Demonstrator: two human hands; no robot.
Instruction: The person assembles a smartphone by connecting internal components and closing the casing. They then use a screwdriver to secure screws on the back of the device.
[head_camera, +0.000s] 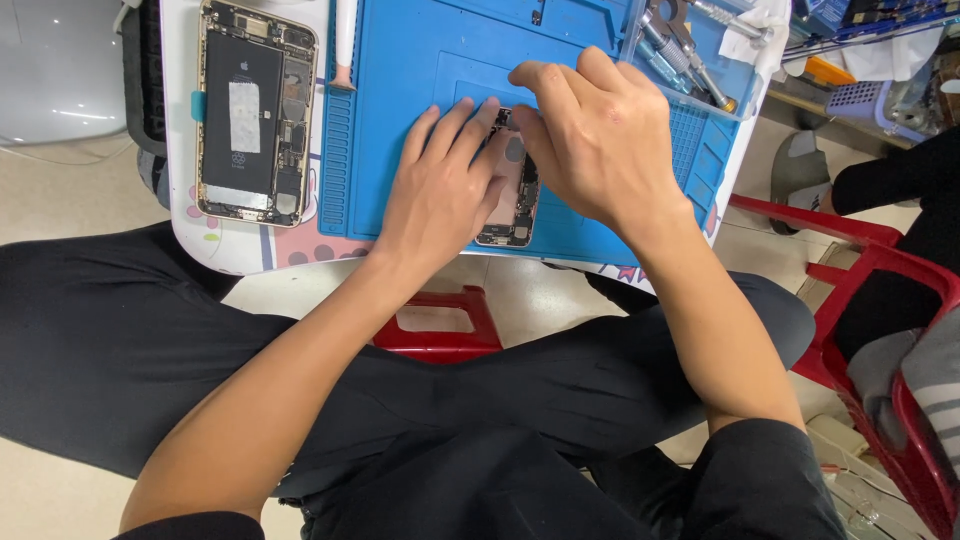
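Small phone (512, 205) mostly hidden under both hands | left hand (440, 190) lay flat, fingers together | right hand (595, 135) pinched it, grip unclear | opened phone (255, 110) at 9 o'clock on the mat (420, 90)

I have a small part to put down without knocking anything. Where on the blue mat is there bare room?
Bare: the blue mat above the left hand, bordered by the white tool on one side and the tray of metal tools on the other. Crowded: mid-mat, where both hands, the right hand too, cover the small opened phone. The larger opened phone fills the table beside the mat.
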